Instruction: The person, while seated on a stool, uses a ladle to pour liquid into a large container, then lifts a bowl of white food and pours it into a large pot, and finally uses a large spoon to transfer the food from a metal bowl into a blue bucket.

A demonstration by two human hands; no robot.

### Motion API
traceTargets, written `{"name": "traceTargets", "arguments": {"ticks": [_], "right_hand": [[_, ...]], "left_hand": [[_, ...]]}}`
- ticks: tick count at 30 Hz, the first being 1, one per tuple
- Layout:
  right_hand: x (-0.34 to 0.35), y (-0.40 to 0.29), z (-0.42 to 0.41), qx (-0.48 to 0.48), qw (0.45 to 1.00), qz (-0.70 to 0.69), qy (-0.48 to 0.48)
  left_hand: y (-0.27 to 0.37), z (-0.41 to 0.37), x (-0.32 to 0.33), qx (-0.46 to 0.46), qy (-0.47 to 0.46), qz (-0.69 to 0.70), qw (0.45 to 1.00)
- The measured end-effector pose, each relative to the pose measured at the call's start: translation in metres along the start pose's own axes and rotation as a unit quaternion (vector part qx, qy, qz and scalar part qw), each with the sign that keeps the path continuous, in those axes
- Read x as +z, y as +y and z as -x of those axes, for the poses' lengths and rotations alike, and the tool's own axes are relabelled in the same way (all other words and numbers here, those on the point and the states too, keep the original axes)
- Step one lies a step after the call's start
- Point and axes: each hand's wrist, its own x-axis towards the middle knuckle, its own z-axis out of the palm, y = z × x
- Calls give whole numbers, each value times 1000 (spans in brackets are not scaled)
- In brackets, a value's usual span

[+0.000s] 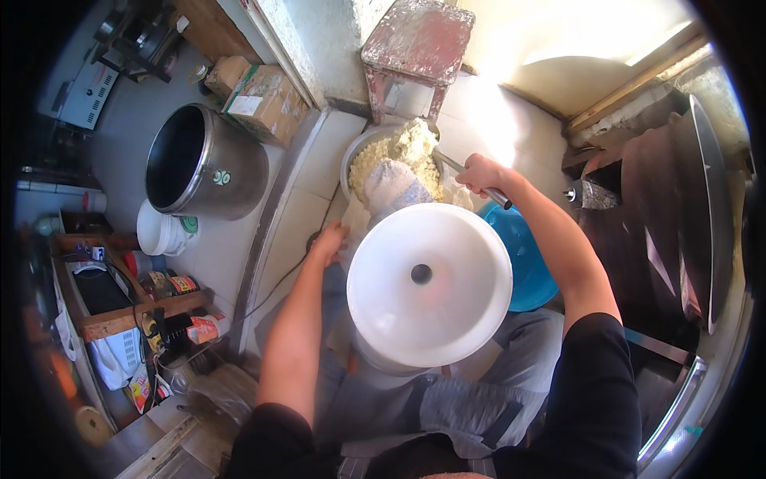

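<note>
My right hand (pixel 483 174) grips the metal handle of a scoop or ladle (pixel 452 161), whose head is under a heap of pale yellow, crumbly mash (pixel 414 143). The mash fills a metal basin (pixel 349 157), and a light cloth or bag (pixel 392 185) lies over its near part. At the basin's near left, my left hand (pixel 331 242) is by the edge of a pale sheet or bag; whether its fingers hold it cannot be told. Between my arms, close to the camera, stands a large white funnel (pixel 429 323) with a dark round hole in its middle.
A blue plastic basin (pixel 532 281) is right of the funnel. A worn red stool (pixel 419 45) stands beyond the mash. At left are a big steel pot (pixel 239 167), a white bucket (pixel 157 227), cardboard boxes (pixel 272 99) and a wooden rack (pixel 114 323). A black cable (pixel 272 292) crosses the floor.
</note>
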Motion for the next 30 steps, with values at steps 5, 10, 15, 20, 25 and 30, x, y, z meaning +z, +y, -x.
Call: {"name": "traceTargets", "arguments": {"ticks": [5,10,15,20,25,30], "right_hand": [[0,4,4,6,1000,16,-6],[-3,12,26,15,1000,-8,6],[-12,16,75,-3,1000,-22,11],[-21,47,160,-10,997,-47,52],[-10,102,271,17,990,-92,109],[31,158,338,37,982,-24,186]], "left_hand": [[-20,-6,-7,-11,-10,21,1000],[-41,-21,-12,-3,-57,36,998],[-61,-22,-22,-2,-83,96,992],[-49,16,-12,49,-104,113,987],[-16,94,21,1,-102,52,993],[-19,126,23,-13,-52,-11,998]]}}
